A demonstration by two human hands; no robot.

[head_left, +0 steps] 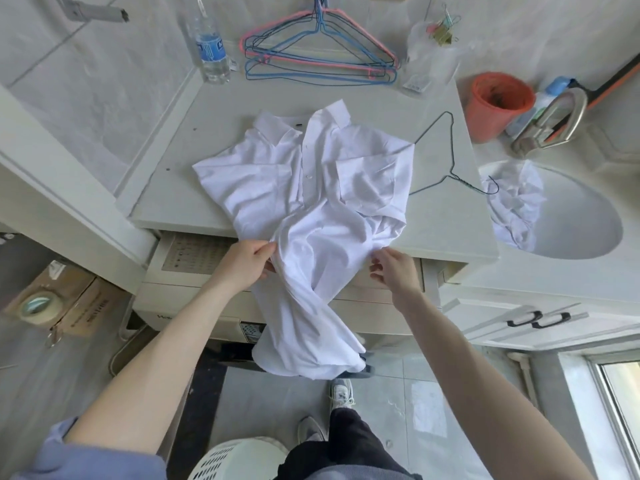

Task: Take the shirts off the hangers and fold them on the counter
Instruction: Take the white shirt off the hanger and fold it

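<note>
A white collared shirt (304, 188) lies front-up on the pale counter (440, 220), collar toward the wall. Its lower half is twisted and hangs over the counter's front edge toward the floor. My left hand (247, 259) pinches the fabric at the left side of the hanging part. My right hand (394, 268) pinches the cloth at the right side, near the counter edge. A bare dark wire hanger (450, 157) lies on the counter just right of the shirt, partly under it. Several pink and blue wire hangers (318, 53) are heaped at the back.
A water bottle (211, 50) stands at the back left. An orange bucket (495, 105) and a tap (550, 123) sit right of the counter. More white cloth (516, 206) lies in the round sink (585, 233). A white laundry basket (239, 459) stands by my feet.
</note>
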